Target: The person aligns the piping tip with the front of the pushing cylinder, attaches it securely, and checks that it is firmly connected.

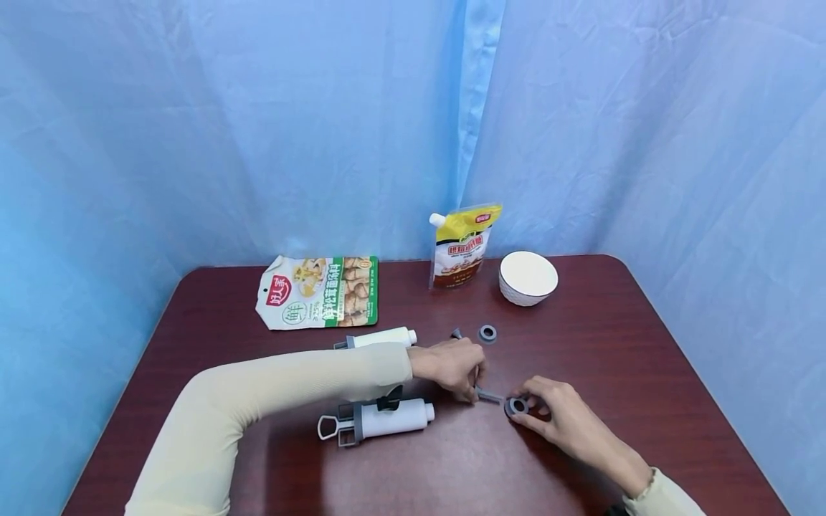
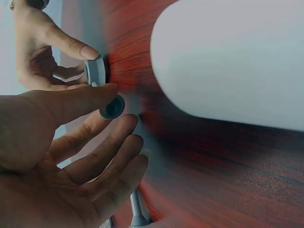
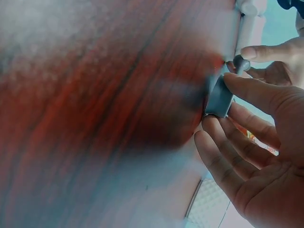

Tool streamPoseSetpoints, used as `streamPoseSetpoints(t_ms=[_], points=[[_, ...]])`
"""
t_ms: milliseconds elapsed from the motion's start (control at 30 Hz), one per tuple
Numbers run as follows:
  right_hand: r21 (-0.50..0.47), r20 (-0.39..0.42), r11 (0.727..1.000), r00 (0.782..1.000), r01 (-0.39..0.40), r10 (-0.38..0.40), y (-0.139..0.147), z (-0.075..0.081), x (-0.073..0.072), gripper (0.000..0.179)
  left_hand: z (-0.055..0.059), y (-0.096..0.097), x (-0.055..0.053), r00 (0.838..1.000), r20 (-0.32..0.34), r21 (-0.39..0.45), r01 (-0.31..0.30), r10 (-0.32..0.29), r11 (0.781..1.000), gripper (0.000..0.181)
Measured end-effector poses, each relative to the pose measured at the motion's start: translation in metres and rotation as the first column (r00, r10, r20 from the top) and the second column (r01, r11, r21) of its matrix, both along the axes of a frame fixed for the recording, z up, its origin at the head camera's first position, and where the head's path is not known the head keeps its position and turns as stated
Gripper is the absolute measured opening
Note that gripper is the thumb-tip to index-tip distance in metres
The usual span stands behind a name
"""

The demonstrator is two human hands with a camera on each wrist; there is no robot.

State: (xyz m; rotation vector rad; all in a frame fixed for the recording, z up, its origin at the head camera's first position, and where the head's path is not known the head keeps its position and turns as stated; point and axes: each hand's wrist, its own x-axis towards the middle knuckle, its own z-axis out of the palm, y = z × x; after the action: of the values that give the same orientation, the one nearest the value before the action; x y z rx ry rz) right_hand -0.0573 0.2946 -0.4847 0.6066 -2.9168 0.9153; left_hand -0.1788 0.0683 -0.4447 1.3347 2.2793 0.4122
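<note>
Over table (image 1: pixel 645 373), we see left hand (image 1: pixel 452 365): thumb and forefinger pinching nozzle (image 1: pixel 489 395), other fingers loosely bent. Right hand (image 1: pixel 560 419) half-curled, gripping ring (image 1: pixel 518 406) just beside nozzle; we cannot tell whether parts touch. Tube (image 1: pixel 396 418) left of both hands; bowl (image 1: pixel 528 276) beyond, right of pouch (image 1: pixel 461 252).

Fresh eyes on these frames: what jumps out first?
Probably the bright blue curtain behind the dark red table. Then the yellow-topped pouch near the far edge, with the white bowl to its right. Nearer, the left hand pinches a slim grey piece beside the right hand, which holds a grey ring.
</note>
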Motion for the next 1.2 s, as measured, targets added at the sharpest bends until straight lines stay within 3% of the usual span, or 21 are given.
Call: streamPoseSetpoints(t_ms=[333,533,867,1200], points=[[-0.081,-0.078,0.997,0.997,0.008,-0.014,-0.001,0.014,-0.006,0.026,0.015,-0.013,-0.004,0.983,0.175,0.117,-0.077,0.055,0.99,0.012],[-0.153,-0.113,0.988,0.993,0.018,-0.035,-0.004,0.026,-0.009,0.028,0.023,-0.023,-0.01,0.975,0.212,0.195,-0.112,0.07,0.974,0.012],[-0.344,0.032,0.932,0.994,0.112,-0.108,-0.018,0.043,-0.01,0.028,0.034,-0.045,-0.01,0.963,0.259,0.282,-0.15,0.076,0.948,0.013],[-0.491,0.116,0.864,0.992,0.109,-0.059,-0.029,0.041,-0.017,0.03,0.036,-0.062,-0.004,0.911,0.399,0.363,-0.258,0.1,0.895,0.013]])
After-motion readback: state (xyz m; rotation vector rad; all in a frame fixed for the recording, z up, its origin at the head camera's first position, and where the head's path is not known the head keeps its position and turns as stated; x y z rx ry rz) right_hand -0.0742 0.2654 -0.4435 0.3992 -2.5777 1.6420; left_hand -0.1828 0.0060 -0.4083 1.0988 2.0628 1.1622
